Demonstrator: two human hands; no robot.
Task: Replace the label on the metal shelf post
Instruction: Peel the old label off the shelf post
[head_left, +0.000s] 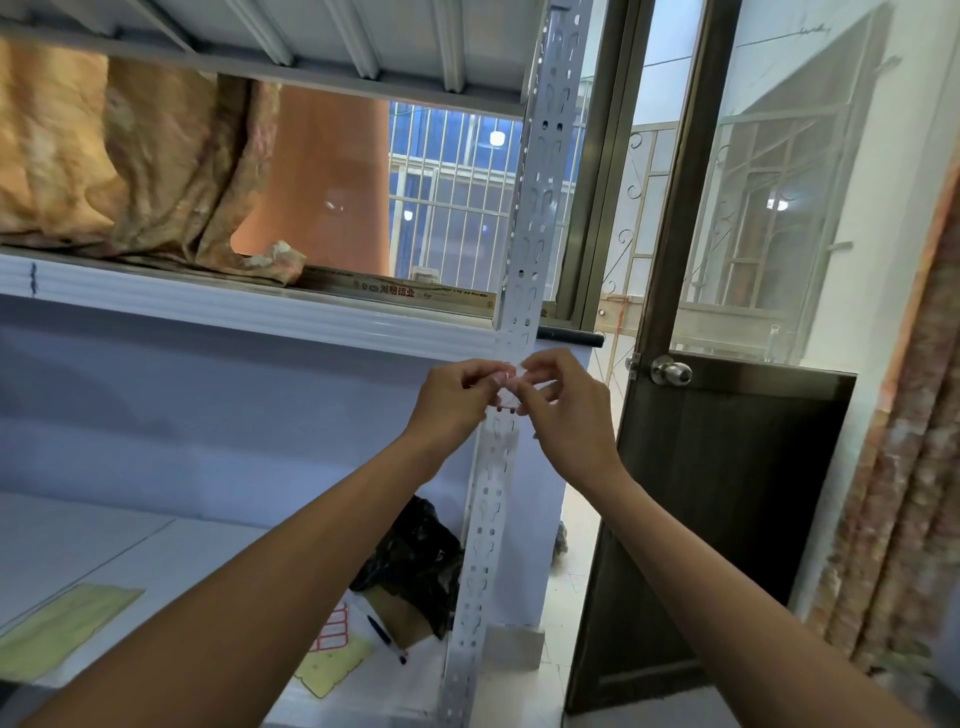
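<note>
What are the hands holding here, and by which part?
A small label with red print, pinched between the fingertips of the left hand and right hand, in front of the shelf post. Exact edges unclear.

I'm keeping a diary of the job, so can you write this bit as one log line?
step: label at post | left hand: pinching label | right hand: pinching label | metal shelf post: upright | label sheet, pen: lower shelf

Metal shelving unit with a perforated upright post (540, 171). Upper shelf (208, 306): a crumpled orange-brown patterned cloth (130, 161) lies on it at left, with a long flat carton bearing red print (410, 296) beside it toward the post. Lower shelf (130, 545): a green-yellow sheet (62, 629) at left; near the post, a sheet of red-bordered labels (332, 629), a yellow backing sheet (332, 670), a pen (387, 639), and a cardboard box (400, 613) partly covered by a black plastic bag (415, 556).
</note>
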